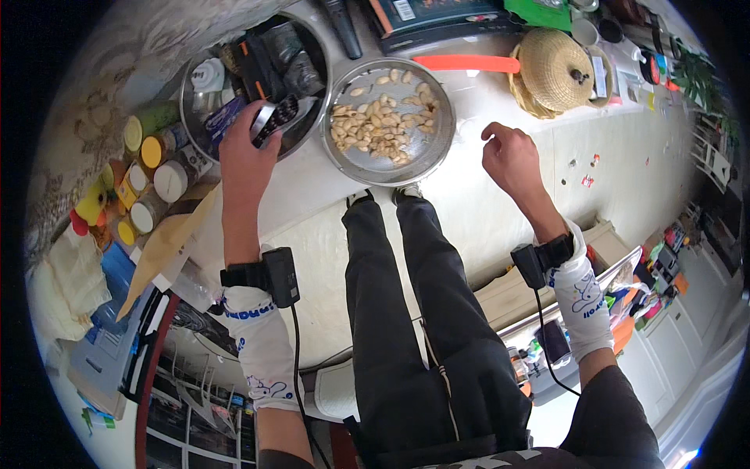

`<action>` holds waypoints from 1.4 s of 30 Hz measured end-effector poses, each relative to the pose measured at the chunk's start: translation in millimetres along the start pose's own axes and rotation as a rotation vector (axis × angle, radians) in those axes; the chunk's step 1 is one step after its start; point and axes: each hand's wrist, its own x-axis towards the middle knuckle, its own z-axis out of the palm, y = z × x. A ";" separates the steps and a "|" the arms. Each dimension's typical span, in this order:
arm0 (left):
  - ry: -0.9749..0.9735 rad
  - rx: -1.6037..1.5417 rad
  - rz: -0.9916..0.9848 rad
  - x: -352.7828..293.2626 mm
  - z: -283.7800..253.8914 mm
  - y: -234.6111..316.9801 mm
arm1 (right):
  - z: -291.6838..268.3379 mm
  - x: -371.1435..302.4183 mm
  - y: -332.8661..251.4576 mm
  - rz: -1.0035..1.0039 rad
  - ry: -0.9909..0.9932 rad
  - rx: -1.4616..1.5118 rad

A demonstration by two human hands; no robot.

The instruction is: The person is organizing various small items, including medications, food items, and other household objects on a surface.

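My left hand (246,148) is closed on a small black-and-silver tool with a ridged face (275,119). It is over the near side of a wide metal basin (306,134), which contains a white-capped bottle (208,76), a purple packet (224,116) and dark packages (260,66). Right of the basin, a round mesh strainer (355,168) sits on the white table, with many pale, shelled-looking seeds or nuts (383,121) spread in it. My right hand (512,159) hovers right of the strainer, fingers loosely bent and apart, with nothing visible in them.
The strainer's orange handle (469,62) reaches right toward a woven lidded basket (556,70). Several jars (170,181) crowd the left edge beside a brown paper sheet (168,246). A black device (342,27) and a dark box (437,23) lie at the far side.
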 end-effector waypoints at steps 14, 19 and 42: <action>0.333 0.206 -0.032 -59.2 15.7 70.6 | 35.8 52.5 20.4 0.713 0.205 1.319; 0.191 0.017 -0.074 -106.5 45.0 92.9 | 43.4 74.6 4.4 0.815 0.223 1.550; -0.263 -0.972 -0.438 -88.8 81.3 153.4 | -5.8 29.6 -14.6 0.158 0.081 1.255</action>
